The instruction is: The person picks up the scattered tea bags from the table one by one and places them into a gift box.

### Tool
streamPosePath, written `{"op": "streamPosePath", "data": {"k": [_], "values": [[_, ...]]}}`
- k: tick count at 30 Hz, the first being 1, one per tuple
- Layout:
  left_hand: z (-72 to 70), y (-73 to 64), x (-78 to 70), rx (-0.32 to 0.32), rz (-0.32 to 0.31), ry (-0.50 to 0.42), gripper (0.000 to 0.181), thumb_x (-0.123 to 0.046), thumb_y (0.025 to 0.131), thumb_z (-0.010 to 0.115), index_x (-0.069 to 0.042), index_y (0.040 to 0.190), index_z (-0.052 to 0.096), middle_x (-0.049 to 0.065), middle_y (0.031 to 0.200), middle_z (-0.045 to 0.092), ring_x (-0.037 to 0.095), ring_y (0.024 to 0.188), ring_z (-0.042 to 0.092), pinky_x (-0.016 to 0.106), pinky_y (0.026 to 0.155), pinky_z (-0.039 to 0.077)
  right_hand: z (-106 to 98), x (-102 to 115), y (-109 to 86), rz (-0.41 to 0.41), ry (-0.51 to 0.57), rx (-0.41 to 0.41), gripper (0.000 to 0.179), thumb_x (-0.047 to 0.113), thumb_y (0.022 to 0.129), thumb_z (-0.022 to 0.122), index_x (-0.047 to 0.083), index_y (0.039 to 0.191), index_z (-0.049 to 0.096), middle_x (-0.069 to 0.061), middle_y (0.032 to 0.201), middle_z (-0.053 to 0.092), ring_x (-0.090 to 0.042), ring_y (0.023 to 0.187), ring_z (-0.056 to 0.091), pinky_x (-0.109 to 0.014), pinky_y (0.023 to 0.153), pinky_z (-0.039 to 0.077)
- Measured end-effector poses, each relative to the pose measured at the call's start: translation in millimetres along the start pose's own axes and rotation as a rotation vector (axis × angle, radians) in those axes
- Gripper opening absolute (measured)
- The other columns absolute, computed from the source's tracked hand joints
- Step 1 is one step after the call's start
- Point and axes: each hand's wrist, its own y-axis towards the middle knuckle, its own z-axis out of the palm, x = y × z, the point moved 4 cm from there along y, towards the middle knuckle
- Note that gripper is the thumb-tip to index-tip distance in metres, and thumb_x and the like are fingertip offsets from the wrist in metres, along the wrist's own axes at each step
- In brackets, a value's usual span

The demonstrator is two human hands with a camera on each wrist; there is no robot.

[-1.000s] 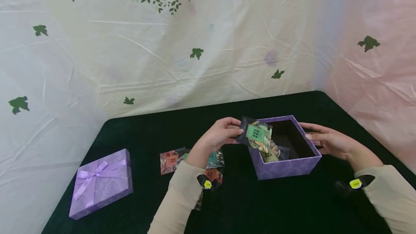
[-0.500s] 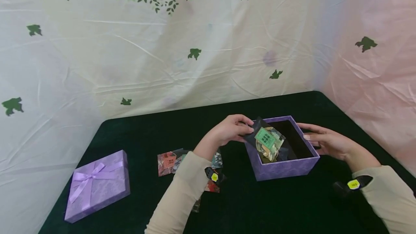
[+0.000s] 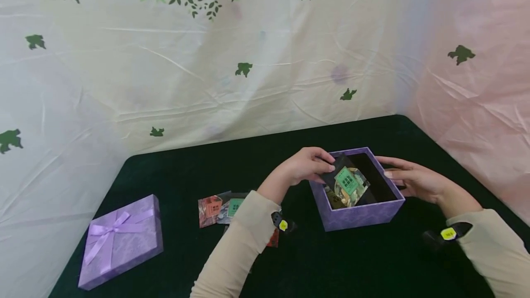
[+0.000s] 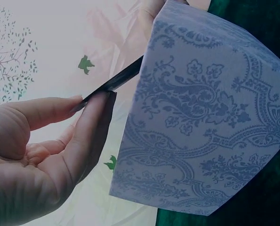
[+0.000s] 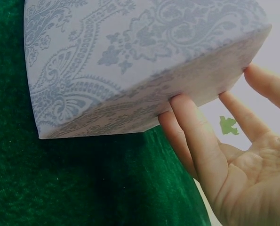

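Note:
A purple patterned gift box [image 3: 359, 217] stands without its lid at the right of the dark green table. My left hand [image 3: 301, 169] pinches one corner of a flat, dark packet [image 3: 348, 185] with a green label and a picture print. That packet slants down over the box's left rim into its inside, above another, yellowish packet [image 3: 334, 199]. In the left wrist view, thumb and fingers [image 4: 90, 113] hold the packet's thin edge. My right hand [image 3: 418, 180] rests extended fingertips on the box's right wall; the right wrist view shows the fingers [image 5: 189, 120] against that patterned side.
The purple lid [image 3: 124, 240] with a ribbon bow lies at the left. Between lid and box are several more packets [image 3: 211, 209], partly covered by the left sleeve [image 3: 236, 247]. A pale cloth [image 3: 207, 59] with leaf prints hangs behind the table [image 3: 198, 164].
My left hand has moved right and carried the green-labelled packet from above the box's left rim down into the box. The right hand stays at the box's side.

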Motion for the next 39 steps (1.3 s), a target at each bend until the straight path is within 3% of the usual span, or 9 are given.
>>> {"op": "streamPosePath", "data": {"k": [12,22,31,39], "values": [[8.5,11.9,-1.8,-0.028,-0.016,0.044,0.022,-0.001,0.091,0.061,0.006,0.111,0.059,0.022,0.11,0.064,0.022,0.087,0.063,0.044,0.083,0.055,-1.2,-1.8,0.6,0.006,-0.025,-0.024,0.037,0.017,0.102,0.04,0.042,0.129,0.045,0.013,0.124,0.061,-0.011,0.111,0.059,-0.041,0.09,0.049],[17.9,20.4,-2.8,0.007,-0.022,0.192,0.019,-0.003,0.089,0.063,0.001,0.107,0.061,0.009,0.096,0.063,0.016,0.082,0.063,0.031,0.072,0.058,-4.3,-2.6,0.8,0.024,-0.037,-0.051,0.037,0.019,0.102,0.041,0.039,0.133,0.041,0.014,0.123,0.061,-0.009,0.111,0.059,-0.042,0.091,0.048],[21.5,22.0,0.1,0.029,-0.023,0.162,0.025,0.003,0.091,0.058,0.008,0.115,0.056,0.02,0.102,0.067,0.021,0.084,0.066,0.036,0.08,0.057,-4.4,-3.1,1.1,0.019,-0.018,-0.045,0.037,0.018,0.102,0.041,0.039,0.132,0.043,0.015,0.123,0.061,-0.009,0.111,0.059,-0.041,0.09,0.049],[19.9,17.4,-6.1,0.016,0.028,0.167,0.025,0.002,0.091,0.057,0.009,0.115,0.054,0.023,0.106,0.065,0.03,0.09,0.067,0.037,0.079,0.057,-4.6,-3.4,1.1,0.021,-0.018,-0.051,0.036,0.018,0.102,0.041,0.04,0.13,0.044,0.014,0.122,0.062,-0.01,0.111,0.06,-0.04,0.09,0.049]]}}
